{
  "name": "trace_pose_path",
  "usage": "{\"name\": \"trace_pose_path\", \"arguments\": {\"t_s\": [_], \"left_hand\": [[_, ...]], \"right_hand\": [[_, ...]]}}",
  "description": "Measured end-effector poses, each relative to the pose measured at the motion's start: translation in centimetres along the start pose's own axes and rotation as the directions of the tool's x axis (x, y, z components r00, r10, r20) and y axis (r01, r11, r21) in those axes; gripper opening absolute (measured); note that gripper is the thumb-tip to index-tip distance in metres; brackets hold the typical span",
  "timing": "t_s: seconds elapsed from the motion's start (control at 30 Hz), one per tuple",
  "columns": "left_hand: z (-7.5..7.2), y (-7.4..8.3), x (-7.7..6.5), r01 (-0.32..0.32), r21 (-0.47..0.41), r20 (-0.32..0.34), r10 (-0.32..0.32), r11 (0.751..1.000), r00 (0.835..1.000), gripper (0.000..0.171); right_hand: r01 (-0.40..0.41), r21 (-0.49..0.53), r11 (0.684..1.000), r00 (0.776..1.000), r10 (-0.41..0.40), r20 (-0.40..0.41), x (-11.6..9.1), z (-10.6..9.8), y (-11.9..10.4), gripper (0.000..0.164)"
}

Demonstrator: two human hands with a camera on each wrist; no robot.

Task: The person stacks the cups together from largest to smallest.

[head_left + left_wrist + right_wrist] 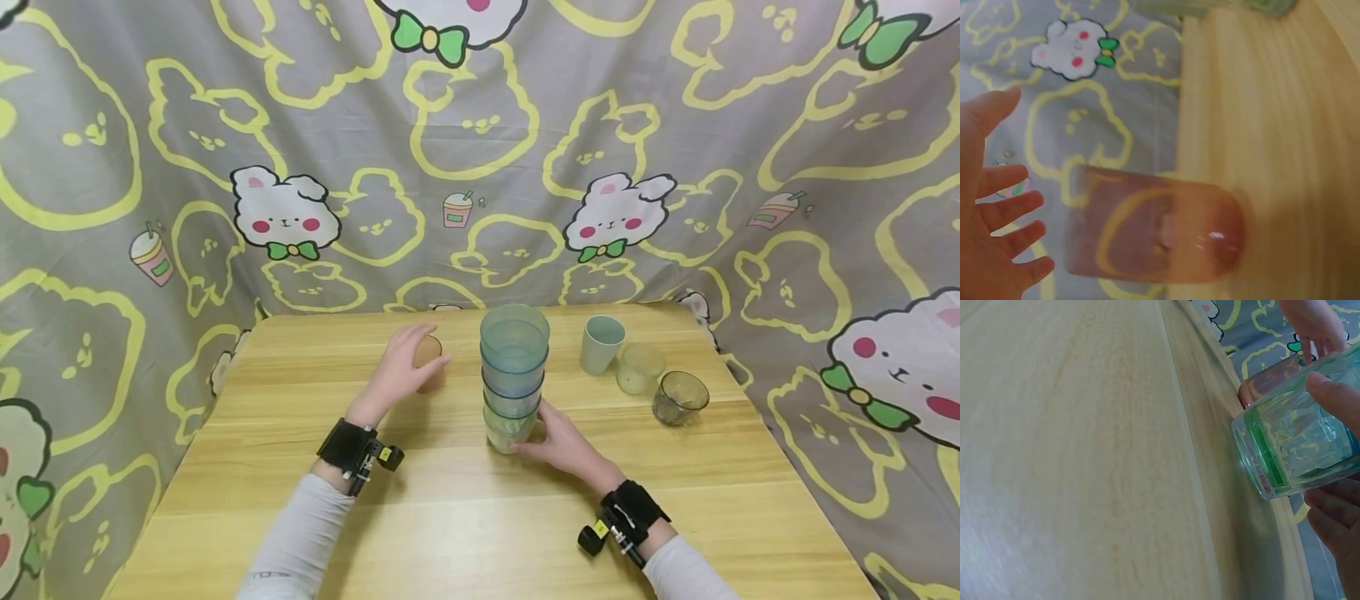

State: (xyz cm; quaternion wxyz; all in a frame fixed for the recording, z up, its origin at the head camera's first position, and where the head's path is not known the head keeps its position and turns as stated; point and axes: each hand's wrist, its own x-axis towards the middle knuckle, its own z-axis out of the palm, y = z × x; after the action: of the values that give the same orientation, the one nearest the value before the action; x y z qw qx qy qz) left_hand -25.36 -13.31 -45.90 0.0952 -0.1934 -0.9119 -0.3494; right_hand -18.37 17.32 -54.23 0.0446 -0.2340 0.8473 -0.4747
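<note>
In the middle of the table rises a stack of nested clear tumblers [513, 354], bluish at the top and greenish toward its base. My right hand [564, 447] holds the stack low down, the thumb on one side and fingers on the other, as the right wrist view shows around the clear green-tinted base [1272, 447]. To the left stands a reddish-brown see-through cup [1166, 231], partly hidden behind my left hand [397, 371] in the head view. That hand's fingers are spread apart beside the cup, with a gap showing between them in the left wrist view.
Right of the stack stand a pale green cup [600, 346], a low yellowish glass [640, 371] and a smoky dark glass [680, 400]. A patterned grey curtain [360, 167] hangs behind and beside the wooden table [465, 533].
</note>
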Motion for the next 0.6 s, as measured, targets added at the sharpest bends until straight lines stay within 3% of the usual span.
{"name": "trace_pose_path", "arguments": {"t_s": [0.33, 0.6], "left_hand": [[1.2, -2.1, -0.7, 0.099, -0.026, -0.060, -0.100, 0.995, 0.993, 0.068], [2.1, -3.2, -0.9, 0.128, -0.049, -0.067, -0.131, 0.991, 0.989, 0.071]], "right_hand": [[0.010, 0.004, 1.000, 1.000, -0.010, -0.001, -0.1, 0.0, -0.3, 0.080], [0.028, -0.010, 1.000, 1.000, -0.028, -0.014, -0.1, 0.1, 0.0, 0.082]]}}
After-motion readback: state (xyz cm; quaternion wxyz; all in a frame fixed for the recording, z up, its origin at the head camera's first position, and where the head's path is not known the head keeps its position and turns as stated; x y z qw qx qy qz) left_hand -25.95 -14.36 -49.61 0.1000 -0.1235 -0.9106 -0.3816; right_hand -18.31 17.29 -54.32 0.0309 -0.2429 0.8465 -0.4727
